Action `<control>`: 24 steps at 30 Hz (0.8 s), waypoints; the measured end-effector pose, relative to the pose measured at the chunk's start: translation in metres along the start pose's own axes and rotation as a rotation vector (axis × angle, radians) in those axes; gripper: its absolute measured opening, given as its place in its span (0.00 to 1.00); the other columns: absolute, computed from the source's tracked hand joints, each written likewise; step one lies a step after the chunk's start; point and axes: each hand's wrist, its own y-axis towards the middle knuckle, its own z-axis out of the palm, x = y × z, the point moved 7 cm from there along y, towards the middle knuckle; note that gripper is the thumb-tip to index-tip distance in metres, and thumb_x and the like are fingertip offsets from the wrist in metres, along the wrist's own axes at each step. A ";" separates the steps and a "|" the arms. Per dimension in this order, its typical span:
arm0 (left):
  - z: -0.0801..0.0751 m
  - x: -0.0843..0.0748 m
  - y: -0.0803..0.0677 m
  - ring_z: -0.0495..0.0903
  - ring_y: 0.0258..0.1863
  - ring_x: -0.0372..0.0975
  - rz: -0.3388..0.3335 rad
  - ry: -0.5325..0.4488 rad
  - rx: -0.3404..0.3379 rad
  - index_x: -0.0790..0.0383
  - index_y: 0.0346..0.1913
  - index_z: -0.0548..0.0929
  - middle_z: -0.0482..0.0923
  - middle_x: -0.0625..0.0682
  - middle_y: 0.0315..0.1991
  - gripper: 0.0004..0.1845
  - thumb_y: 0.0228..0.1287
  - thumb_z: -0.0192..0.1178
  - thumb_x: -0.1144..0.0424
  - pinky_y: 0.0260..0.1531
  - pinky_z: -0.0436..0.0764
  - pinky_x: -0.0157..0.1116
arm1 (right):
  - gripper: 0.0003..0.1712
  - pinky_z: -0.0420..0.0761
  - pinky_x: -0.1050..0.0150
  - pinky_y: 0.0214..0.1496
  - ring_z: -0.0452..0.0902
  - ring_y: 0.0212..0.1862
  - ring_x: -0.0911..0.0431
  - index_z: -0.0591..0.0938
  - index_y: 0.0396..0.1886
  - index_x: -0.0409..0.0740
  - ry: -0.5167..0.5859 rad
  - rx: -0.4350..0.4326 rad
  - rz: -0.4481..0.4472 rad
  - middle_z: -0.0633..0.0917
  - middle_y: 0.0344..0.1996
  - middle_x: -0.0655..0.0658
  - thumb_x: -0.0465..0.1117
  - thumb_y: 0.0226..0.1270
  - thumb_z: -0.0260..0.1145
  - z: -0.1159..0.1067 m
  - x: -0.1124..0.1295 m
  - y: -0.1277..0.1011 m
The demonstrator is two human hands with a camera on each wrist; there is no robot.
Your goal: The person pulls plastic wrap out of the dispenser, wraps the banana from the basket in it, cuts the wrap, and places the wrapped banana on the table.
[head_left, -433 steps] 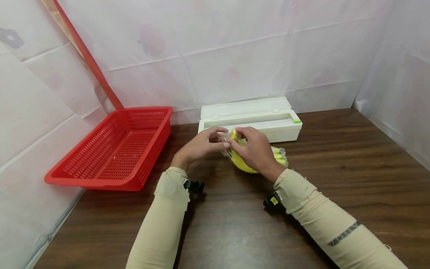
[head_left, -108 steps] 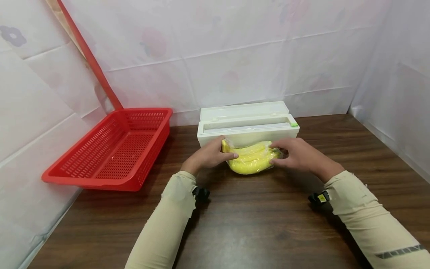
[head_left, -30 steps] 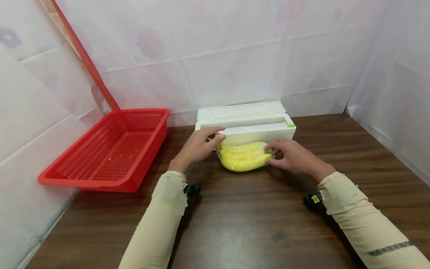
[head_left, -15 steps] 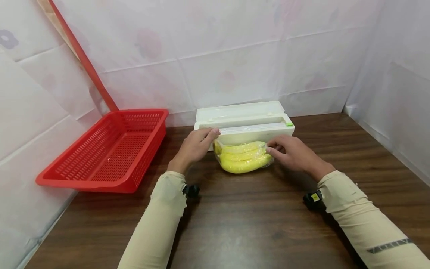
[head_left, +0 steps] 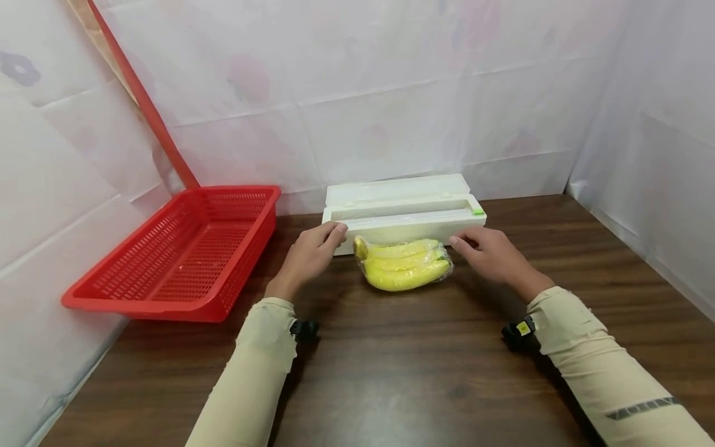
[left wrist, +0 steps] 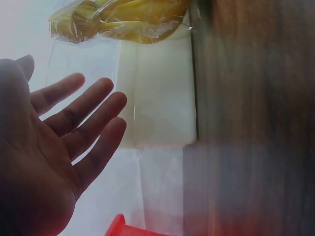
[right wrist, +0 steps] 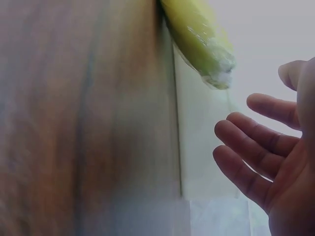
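Observation:
A bunch of yellow bananas (head_left: 403, 264) lies on the table, wrapped in clear plastic film, its stem end to the left. Just left of it, my left hand (head_left: 308, 253) holds nothing. The left wrist view has that hand's fingers (left wrist: 96, 111) spread and lightly bent, apart from the bananas. To the right of the bunch my right hand (head_left: 489, 254) is likewise without anything in it; its fingers (right wrist: 256, 142) are loosely bent in the right wrist view. Directly behind the bananas stands a long white cling film box (head_left: 413, 231) with its lid raised.
A red perforated plastic basket (head_left: 190, 304) stands on the left of the brown wooden table (head_left: 402, 372). From behind it a red strip (head_left: 148, 105) slants up along the wall. Patterned white sheets (head_left: 391, 93) line the back and sides.
Earlier both hands handled the film at the bananas' ends. Over the last second they have drawn off the bunch, the left hand leftward, the right hand off the tip; the bananas stay on the table.

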 end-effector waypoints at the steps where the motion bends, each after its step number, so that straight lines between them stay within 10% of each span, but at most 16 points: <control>1: -0.001 0.002 -0.001 0.80 0.48 0.42 -0.009 0.000 0.001 0.50 0.58 0.82 0.84 0.49 0.46 0.26 0.76 0.43 0.38 0.53 0.77 0.48 | 0.22 0.71 0.54 0.37 0.71 0.33 0.52 0.84 0.43 0.42 -0.002 -0.003 0.008 0.79 0.30 0.46 0.54 0.80 0.52 -0.001 -0.002 0.000; 13: -0.005 0.026 -0.019 0.76 0.40 0.45 -0.085 0.015 0.057 0.55 0.44 0.84 0.81 0.52 0.39 0.24 0.76 0.48 0.40 0.43 0.75 0.45 | 0.23 0.74 0.52 0.39 0.75 0.36 0.50 0.85 0.46 0.41 -0.065 0.031 0.076 0.82 0.35 0.45 0.54 0.80 0.52 -0.007 -0.019 -0.013; 24: 0.007 0.036 -0.032 0.77 0.46 0.45 -0.134 0.064 0.171 0.54 0.57 0.84 0.83 0.50 0.48 0.24 0.75 0.50 0.42 0.50 0.76 0.48 | 0.25 0.75 0.41 0.54 0.77 0.53 0.42 0.82 0.55 0.36 -0.088 0.050 0.097 0.81 0.49 0.36 0.53 0.79 0.54 -0.015 -0.023 -0.022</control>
